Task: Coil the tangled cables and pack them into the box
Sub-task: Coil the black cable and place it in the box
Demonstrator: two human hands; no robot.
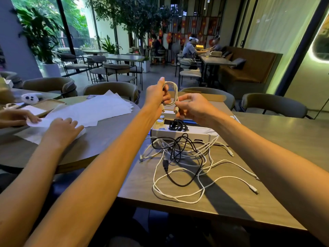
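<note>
My left hand point(155, 96) holds a coiled white cable point(173, 91) upright above the box, thumb on top of the loop. My right hand point(195, 107) pinches the coil's lower end near its plug. Below them an open white box point(179, 134) sits on the table, with a coiled black cable point(178, 125) inside. In front of the box lies a tangle of white cables point(187, 175) and a black cable point(178, 154) spread over the tabletop.
The wooden table point(267, 175) runs off to the right. A round table point(62, 154) at the left holds white paper sheets point(92, 111), where another person's hands point(60, 129) work. Chairs stand behind both tables. Small tape rolls point(160, 120) sit in the box.
</note>
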